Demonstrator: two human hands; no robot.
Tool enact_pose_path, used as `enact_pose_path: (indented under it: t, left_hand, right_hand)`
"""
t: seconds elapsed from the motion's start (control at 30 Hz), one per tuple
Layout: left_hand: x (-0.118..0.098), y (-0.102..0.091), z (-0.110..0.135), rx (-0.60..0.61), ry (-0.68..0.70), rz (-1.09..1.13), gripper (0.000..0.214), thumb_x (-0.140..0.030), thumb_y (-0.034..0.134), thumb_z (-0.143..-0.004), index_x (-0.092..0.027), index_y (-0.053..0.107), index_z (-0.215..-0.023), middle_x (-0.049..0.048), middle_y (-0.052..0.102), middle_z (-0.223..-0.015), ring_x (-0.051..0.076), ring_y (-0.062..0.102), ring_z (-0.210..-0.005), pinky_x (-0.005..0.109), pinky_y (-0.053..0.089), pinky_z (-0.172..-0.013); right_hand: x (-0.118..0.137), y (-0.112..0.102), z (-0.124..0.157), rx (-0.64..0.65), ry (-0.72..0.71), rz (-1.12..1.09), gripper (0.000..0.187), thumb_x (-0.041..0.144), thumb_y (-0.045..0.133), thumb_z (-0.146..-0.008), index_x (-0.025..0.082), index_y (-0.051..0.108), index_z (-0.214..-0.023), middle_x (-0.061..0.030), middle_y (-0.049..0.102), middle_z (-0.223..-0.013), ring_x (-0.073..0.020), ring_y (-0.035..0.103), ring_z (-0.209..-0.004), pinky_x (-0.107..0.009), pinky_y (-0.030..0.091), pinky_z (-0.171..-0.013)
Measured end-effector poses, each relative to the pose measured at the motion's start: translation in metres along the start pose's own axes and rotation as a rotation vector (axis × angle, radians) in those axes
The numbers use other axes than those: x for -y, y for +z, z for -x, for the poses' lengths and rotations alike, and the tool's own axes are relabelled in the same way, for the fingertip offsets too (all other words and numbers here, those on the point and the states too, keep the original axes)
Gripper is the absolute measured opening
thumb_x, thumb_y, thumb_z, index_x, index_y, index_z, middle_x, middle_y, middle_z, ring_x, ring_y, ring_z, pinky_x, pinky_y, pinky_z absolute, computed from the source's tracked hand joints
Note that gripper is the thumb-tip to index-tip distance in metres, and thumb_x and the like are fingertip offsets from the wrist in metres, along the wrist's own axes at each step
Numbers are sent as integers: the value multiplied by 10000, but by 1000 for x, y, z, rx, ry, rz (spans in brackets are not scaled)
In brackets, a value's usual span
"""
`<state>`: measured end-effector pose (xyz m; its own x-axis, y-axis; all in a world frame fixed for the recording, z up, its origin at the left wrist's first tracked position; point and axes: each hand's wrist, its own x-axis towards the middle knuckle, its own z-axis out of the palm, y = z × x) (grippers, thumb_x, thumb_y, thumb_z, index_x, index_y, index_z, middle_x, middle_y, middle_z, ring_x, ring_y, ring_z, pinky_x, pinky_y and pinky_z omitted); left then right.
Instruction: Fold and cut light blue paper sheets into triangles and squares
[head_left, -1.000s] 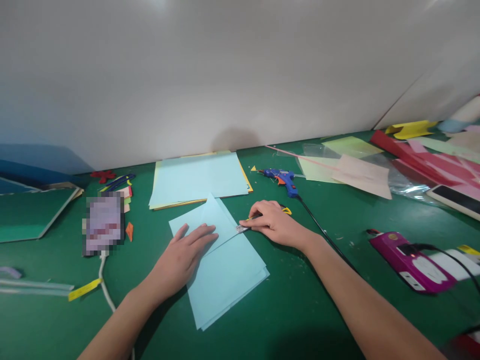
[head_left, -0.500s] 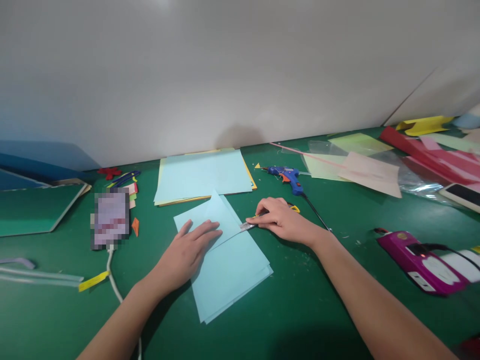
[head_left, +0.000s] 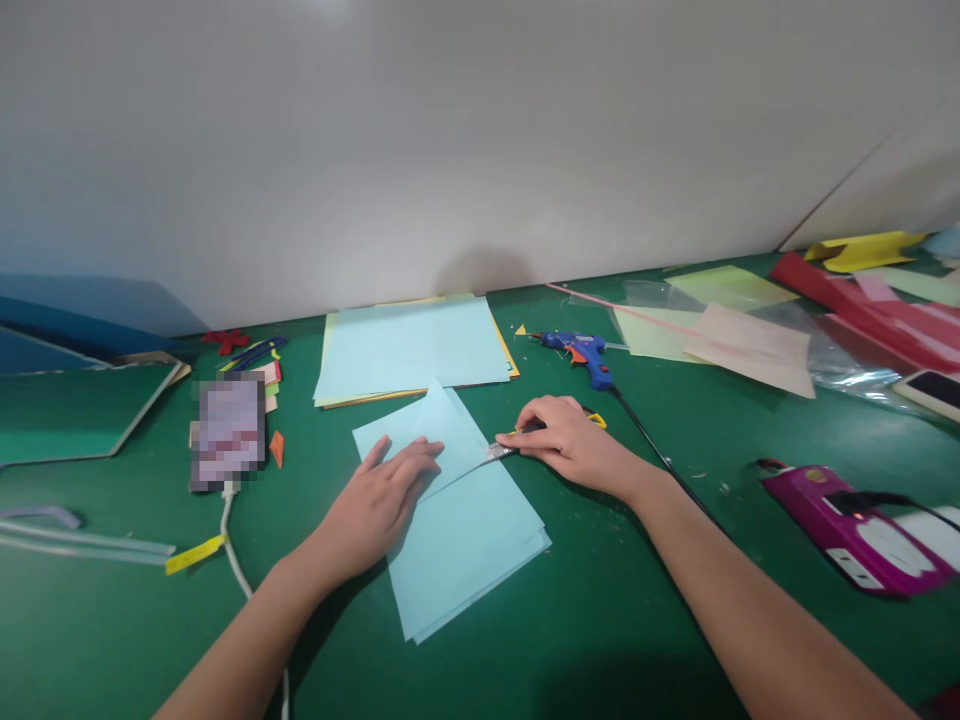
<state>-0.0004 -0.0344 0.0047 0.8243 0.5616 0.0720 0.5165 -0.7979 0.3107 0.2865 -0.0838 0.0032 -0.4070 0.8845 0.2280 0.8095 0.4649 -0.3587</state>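
Note:
A folded light-blue paper sheet [head_left: 465, 530] lies on the green mat [head_left: 600, 620] in front of me. My left hand [head_left: 379, 500] rests flat on its folded upper flap, fingers stretched out. My right hand [head_left: 566, 438] is closed round a yellow-handled utility knife [head_left: 510, 446], whose metal blade tip touches the paper's right edge at the fold.
A stack of light-blue and yellow sheets [head_left: 412, 350] lies behind the folded paper. A blue glue gun [head_left: 581, 352] with a black cord sits to the right. A magenta device [head_left: 847, 525], loose coloured papers [head_left: 750, 340], a phone [head_left: 229, 430] on a cable and a green board [head_left: 67, 410] surround the work area.
The view has drifted slightly, so everything sits a bit further right in frame. Both hands stay in place on the paper and knife.

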Motion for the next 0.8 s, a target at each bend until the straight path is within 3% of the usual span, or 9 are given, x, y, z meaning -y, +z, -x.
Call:
enact_pose_path:
  t: [0.63, 0.8]
  left_hand:
    - [5, 4, 2, 2, 12, -45, 363, -139, 258, -963, -250, 470, -1236, 29, 508, -1402, 214, 389, -1345, 562, 193, -1114]
    - [4, 5, 6, -50, -23, -56, 469, -64, 262, -912, -292, 520, -1229, -3, 529, -1382, 239, 449, -1273, 505, 335, -1016]
  right_hand:
    - [4, -2, -2, 53, -19, 0, 325, 205, 434, -965, 334, 644, -1177, -72, 573, -945, -202, 498, -888, -368, 354, -795]
    - [2, 0, -1, 20, -47, 12, 321, 237, 416, -976, 346, 644, -1174, -69, 569, -930, -199, 499, -871, -360, 347, -775]
